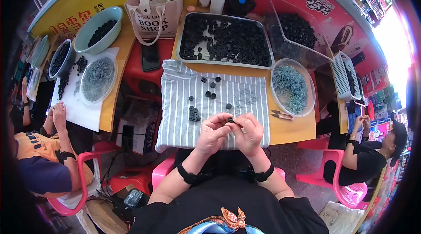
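Both hands meet above the near edge of the striped cloth [210, 102]: the left hand [212, 134] and the right hand [249, 134] pinch one small black ring-shaped part [230, 120] between their fingertips, thumbs and forefingers closed on it from either side. It looks light and stiff, likely rubber or plastic, small enough to slip from the fingertips, so a grip on its outer rim seems surest. More loose black parts [209, 88] lie scattered on the cloth, with a small stack [193, 113] just left of the hands. Beyond, on the desk [289, 131], stands a metal tray [224, 38] full of the same black pieces, and to the right a clear round bowl of small metal bits [291, 87], with small snips [280, 114] beside it.
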`<action>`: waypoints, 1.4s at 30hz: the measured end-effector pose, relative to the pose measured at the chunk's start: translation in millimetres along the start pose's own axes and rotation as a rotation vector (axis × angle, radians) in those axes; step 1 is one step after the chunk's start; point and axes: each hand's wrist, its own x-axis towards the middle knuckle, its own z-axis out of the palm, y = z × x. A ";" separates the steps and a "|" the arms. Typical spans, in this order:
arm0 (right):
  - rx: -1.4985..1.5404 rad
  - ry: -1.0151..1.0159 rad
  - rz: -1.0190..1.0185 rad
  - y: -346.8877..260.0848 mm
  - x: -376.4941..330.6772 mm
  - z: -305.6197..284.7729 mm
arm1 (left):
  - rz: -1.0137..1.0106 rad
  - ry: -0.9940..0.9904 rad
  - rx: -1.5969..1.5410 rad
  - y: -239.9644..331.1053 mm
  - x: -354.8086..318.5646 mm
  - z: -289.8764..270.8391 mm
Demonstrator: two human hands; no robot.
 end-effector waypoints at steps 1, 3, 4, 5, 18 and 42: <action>0.001 0.003 0.022 0.0 0.2 0.7 | -0.001 0.000 0.000 -1.4 -0.4 -1.7; 0.010 -0.008 0.043 0.1 -0.8 1.6 | 0.017 0.011 0.027 -3.8 0.4 -5.0; 0.017 -0.019 0.065 0.2 -1.5 2.2 | 0.018 0.011 0.027 -4.0 -0.2 -6.5; 0.017 -0.019 0.066 0.2 -2.3 2.8 | 0.015 0.013 0.036 -3.8 -0.7 -7.3; -0.176 -0.049 0.138 -6.6 6.9 -6.1 | 0.067 0.091 0.163 -9.3 6.2 3.4; -0.270 -0.463 -0.112 26.7 59.5 -6.7 | 0.015 -0.062 -0.062 8.6 1.4 -0.1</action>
